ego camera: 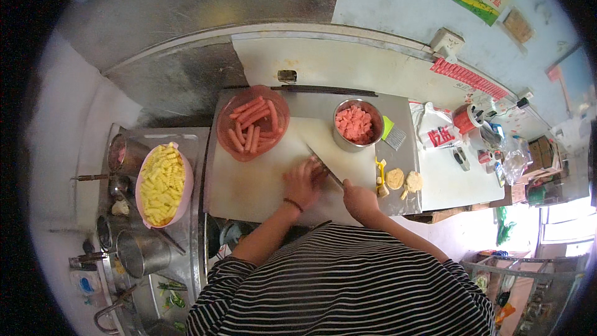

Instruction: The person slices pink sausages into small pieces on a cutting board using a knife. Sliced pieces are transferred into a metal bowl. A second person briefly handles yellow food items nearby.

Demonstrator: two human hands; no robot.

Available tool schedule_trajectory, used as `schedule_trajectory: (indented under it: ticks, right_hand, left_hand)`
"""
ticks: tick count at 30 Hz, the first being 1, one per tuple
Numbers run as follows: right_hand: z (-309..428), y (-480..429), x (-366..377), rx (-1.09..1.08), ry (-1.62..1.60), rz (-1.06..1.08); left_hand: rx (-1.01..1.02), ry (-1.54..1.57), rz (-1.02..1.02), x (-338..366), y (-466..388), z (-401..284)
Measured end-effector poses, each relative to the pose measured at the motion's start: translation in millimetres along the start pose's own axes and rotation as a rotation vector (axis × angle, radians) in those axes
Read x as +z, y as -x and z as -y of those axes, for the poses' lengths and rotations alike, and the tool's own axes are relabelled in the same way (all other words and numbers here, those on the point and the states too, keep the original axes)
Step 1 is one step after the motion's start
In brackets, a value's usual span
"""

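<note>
My right hand [360,199] grips the handle of a kitchen knife [329,171], whose blade slants up and left over a white cutting board [252,186]. Beside the blade, my left hand [303,185] rests on the board with its fingers curled down. Whatever may be under those fingers is hidden. Beyond my left hand, a pink plastic basket [224,137] holds several whole sausages [254,113]. A round steel pot [357,146] at the board's far right is filled with pink sausage slices [354,123].
At left, a pink bowl [187,191] of yellow crinkle-cut potato strips [162,182] stands near a steel pot [142,254]. Right of the board lie a yellow peeler [380,172], a green-handled crinkle cutter [394,135] and pale cut pieces [394,178]. Chopsticks [329,89] lie along the back.
</note>
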State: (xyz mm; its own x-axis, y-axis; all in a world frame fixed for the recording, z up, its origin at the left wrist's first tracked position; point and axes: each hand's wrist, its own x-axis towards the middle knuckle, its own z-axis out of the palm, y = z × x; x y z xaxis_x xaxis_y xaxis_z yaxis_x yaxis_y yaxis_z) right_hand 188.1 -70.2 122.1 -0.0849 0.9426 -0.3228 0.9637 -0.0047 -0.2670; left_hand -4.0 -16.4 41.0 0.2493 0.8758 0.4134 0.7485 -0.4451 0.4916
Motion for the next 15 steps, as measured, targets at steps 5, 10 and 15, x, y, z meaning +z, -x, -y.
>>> schedule_trajectory:
  ticks: [5, 10, 15]
  right_hand:
    - [5, -1, -6, -0.039, 0.072, 0.021]
    - [3, -9, -30, -0.047, 0.086, 0.019]
    - [13, -9, -25, -0.061, 0.066, 0.001]
  left_hand:
    - [0.062, -0.029, -0.058, 6, -1, 11]
    - [0.092, -0.011, -0.073, 8, -3, 13]
    - [0.125, -0.045, -0.114, 6, -5, 12]
